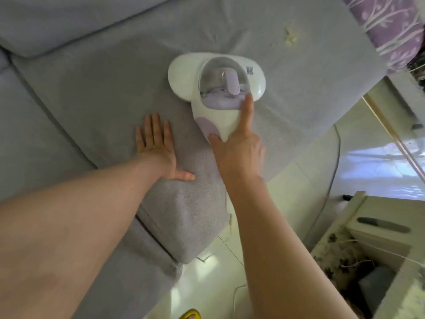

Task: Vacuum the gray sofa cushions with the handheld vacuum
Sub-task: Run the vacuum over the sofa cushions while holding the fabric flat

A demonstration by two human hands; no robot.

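Observation:
A white and lilac handheld vacuum [213, 88] lies flat on the gray sofa seat cushion [103, 93], its wide head pointing away from me. My right hand [236, 148] grips its handle from behind, thumb on the lilac patch and index finger stretched along the right side of the clear dust cup. My left hand [158, 146] presses flat on the cushion just left of the vacuum, fingers straight and spread. A small patch of pale crumbs [290, 38] sits on the cushion beyond the vacuum head.
A gray back cushion [69, 21] lies at the top left. A purple patterned fabric [388, 28] is at the top right. A white power cord [331, 171] trails over the pale tiled floor. A cream side table [377, 236] stands at the right.

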